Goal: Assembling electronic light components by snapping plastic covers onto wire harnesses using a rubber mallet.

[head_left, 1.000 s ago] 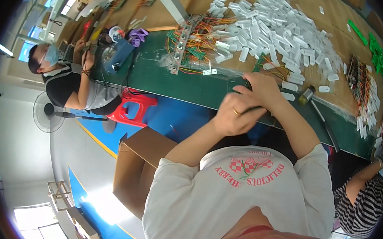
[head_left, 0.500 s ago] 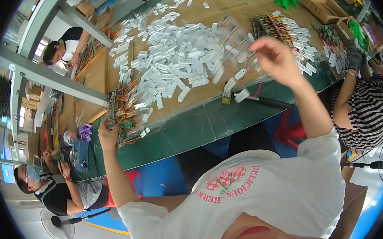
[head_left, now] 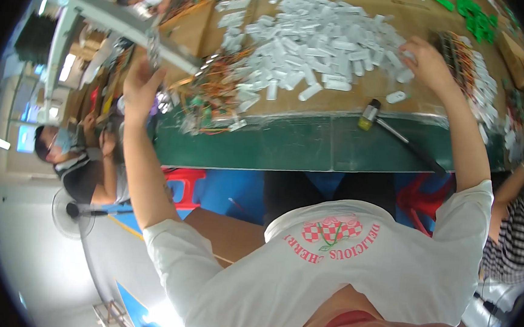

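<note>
My left hand point(head_left: 138, 91) is raised at the left, next to the grey metal frame. Its fingers are closed, and a narrow shiny strip point(head_left: 153, 45) rises from them, blurred. My right hand point(head_left: 430, 64) is at the right edge of a large pile of white translucent plastic pieces point(head_left: 306, 51). Its fingers are bent together against the pile, and what lies between the fingertips is hidden. Below that hand, one loose white piece point(head_left: 395, 97) lies on the brown cardboard. A bundle of orange-wired parts with green boards point(head_left: 208, 102) rests between my left hand and the pile.
A small yellow bottle with a black cap point(head_left: 368, 115) and a black-handled tool point(head_left: 418, 151) are near the green table edge point(head_left: 250, 153). Wired strips point(head_left: 457, 59) lie at the right, green parts point(head_left: 475, 19) behind. Other people work at the left and right. A red stool point(head_left: 184, 185) stands below.
My left hand has lifted off the wired bundle, up and left. My right hand has come down to the pile's right edge, and the blurred clear sheet beside it no longer shows. The view has shifted.
</note>
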A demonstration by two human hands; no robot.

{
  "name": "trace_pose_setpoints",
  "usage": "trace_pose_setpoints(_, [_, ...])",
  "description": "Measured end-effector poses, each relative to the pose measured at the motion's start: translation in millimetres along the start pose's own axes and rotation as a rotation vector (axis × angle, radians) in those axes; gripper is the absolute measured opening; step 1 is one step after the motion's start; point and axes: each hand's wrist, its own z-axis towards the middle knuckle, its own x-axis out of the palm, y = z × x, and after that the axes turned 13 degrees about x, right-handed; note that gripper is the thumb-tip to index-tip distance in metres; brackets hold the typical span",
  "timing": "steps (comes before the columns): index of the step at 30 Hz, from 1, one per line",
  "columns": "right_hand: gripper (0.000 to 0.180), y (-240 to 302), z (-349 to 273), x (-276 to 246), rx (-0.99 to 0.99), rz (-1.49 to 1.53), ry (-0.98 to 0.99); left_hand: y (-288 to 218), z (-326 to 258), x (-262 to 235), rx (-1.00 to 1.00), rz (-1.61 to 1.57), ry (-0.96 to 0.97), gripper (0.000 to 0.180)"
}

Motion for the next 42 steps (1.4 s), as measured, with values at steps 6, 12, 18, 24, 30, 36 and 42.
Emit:
trace_pose_setpoints(6, [0.013,60.7,34.8,103.2,-0.035,-0.049,0.068,-25.5,29.2,4.7,0.136,0.281,0.042,0.036])
trace_pose_setpoints(12, [0.021,59.5,41.3,114.6,-0.050,-0.007,0.045,-31.5,28.7,-12.9,0.169,0.564,0.097,0.034])
trace_pose_setpoints(18, [0.035,66.4,17.2,83.3,-0.049,0.403,-0.052,-3.3,33.0,-11.8,0.225,0.624,0.184,0.036])
trace_pose_setpoints(24, [0.037,69.9,-12.3,74.6,-0.187,0.395,-0.040,-9.3,36.8,2.1,0.083,0.347,-0.354,0.037])
trace_pose_setpoints(30, [0.038,95.9,-44.8,39.0,-0.146,0.485,0.075,3.4,33.3,-5.4,0.413,0.737,-0.071,0.048])
trace_pose_setpoints(36, [0.034,101.7,-73.7,28.6,-0.048,0.634,0.236,-52.9,56.3,9.7,0.091,0.073,0.065,0.045])
trace_pose_setpoints(42, [0.032,106.5,-109.2,30.9,-0.021,0.655,0.231,-82.0,49.7,67.9,0.109,0.060,0.394,0.049])
